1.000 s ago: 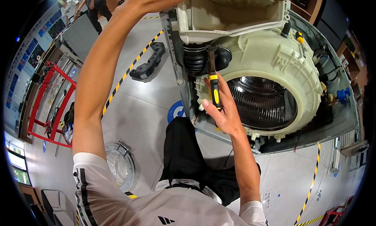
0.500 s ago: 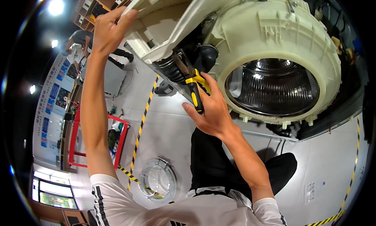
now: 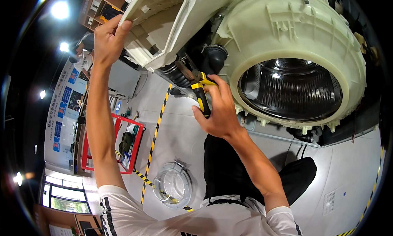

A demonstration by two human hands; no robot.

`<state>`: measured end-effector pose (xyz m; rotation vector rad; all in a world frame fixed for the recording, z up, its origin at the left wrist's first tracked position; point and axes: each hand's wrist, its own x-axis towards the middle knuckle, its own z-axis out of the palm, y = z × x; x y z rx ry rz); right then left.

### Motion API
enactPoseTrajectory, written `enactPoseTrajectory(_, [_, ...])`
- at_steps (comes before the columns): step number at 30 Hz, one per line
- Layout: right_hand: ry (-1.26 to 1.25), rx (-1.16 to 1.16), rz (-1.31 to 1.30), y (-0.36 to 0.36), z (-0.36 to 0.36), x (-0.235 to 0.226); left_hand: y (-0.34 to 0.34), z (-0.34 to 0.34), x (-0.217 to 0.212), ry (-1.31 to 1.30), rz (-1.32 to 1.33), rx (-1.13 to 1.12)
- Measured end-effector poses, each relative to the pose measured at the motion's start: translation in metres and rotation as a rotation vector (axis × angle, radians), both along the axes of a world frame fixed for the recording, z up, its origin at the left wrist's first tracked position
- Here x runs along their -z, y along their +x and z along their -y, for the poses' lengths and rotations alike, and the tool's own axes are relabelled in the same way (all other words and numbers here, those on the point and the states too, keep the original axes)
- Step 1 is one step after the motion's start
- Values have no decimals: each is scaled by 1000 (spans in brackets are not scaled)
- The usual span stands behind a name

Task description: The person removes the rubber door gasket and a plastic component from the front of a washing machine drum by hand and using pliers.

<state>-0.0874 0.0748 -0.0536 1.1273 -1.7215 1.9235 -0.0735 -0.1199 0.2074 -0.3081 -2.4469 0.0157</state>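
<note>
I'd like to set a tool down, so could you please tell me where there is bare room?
Bare floor shows between the striped tape and the left leg, above the round glass door. Another lies right of the bent knee, below the drum housing. It is crowded around the pliers in the right hand, near the black bellows and black elbow.

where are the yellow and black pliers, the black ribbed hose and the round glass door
pliers (image 3: 197, 87): head view, yellow collar of the handle
black ribbed hose (image 3: 175, 75): head view, middle of its folds
round glass door (image 3: 173, 184): head view, clear bowl
</note>
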Motion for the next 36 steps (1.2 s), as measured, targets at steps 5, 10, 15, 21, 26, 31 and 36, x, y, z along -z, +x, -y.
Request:
enactPoseTrajectory(5, [-44, 30, 83, 5, 6, 3, -2, -2, 4, 30, -24, 40])
enactPoseTrajectory(10, [-45, 30, 179, 6, 8, -2, -2, 1, 1, -12, 3, 7])
enactPoseTrajectory(15, [-5, 51, 180, 7, 10, -2, 0, -2, 2, -22, -1, -3])
enactPoseTrajectory(21, [8, 109, 145, 5, 17, 6, 1, -7, 0, -55, -5, -11])
enactPoseTrajectory(26, [87, 73, 179, 5, 16, 6, -1, -4, 3, -66, -25, 26])
enactPoseTrajectory(31, [116, 57, 203, 6, 16, 5, 0, -6, 1, -71, -10, 10])
enactPoseTrajectory(36, [177, 26, 231, 5, 14, 4, 0, -7, 2, -79, -14, 13])
